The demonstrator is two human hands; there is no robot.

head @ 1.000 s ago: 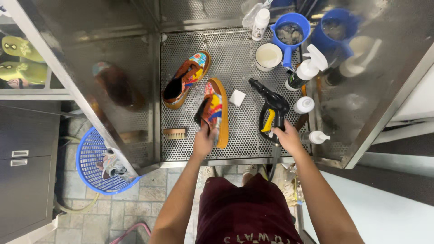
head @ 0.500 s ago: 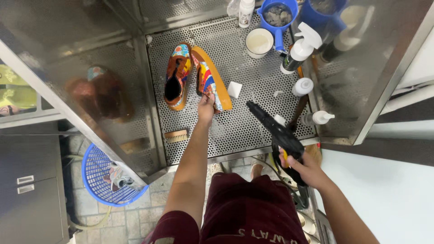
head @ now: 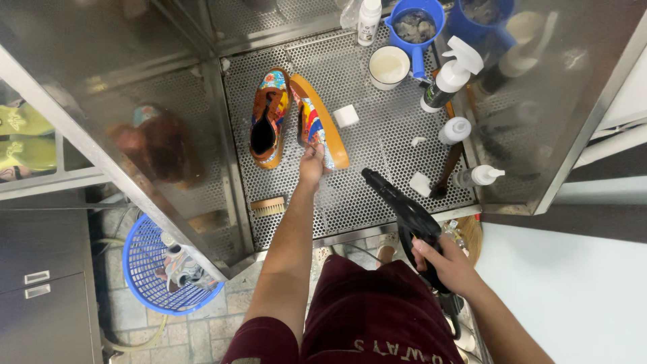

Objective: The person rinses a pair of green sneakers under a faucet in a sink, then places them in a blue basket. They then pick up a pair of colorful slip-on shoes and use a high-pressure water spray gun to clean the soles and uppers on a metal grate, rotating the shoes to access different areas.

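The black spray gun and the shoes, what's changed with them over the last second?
The right hand has lifted the black spray gun off the perforated tray and drawn it back toward the body, nozzle aimed at the shoes. The left hand still grips the tilted colourful shoe. The other shoe, sponge, white cup and spray bottles have stayed put.

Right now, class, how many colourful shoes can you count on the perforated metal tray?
2: one shoe stands on the tray, opening up; the other shoe beside it is tipped on edge, held by the left hand.
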